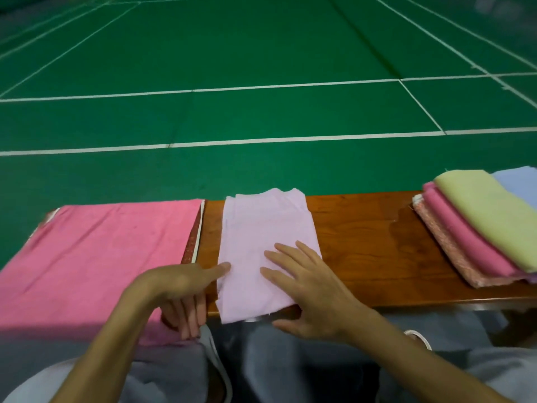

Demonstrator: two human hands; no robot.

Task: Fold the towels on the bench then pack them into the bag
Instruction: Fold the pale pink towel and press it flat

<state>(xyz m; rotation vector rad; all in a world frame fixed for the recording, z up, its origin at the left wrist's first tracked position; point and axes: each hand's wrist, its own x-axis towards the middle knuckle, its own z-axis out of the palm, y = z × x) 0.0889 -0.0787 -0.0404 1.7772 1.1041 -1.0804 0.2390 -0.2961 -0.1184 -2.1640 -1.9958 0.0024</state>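
Observation:
A pale lilac towel (261, 228), folded into a narrow strip, lies across the middle of the wooden bench (363, 237); its near end hangs a little over the front edge. My right hand (305, 289) rests flat on the towel's near half, fingers spread and straight. My left hand (180, 286) touches the towel's left edge with its straight index finger, while the other fingers hang loosely downward. A large pink towel (96, 257) lies spread over the bench's left part. No bag is clearly identifiable.
A stack of folded towels (479, 228), yellow-green on top of pink and patterned ones, sits at the bench's right end with a light blue cloth (520, 181) behind. Green court floor (261, 82) lies beyond. My lap in grey fabric with a white cord (220, 367) is below.

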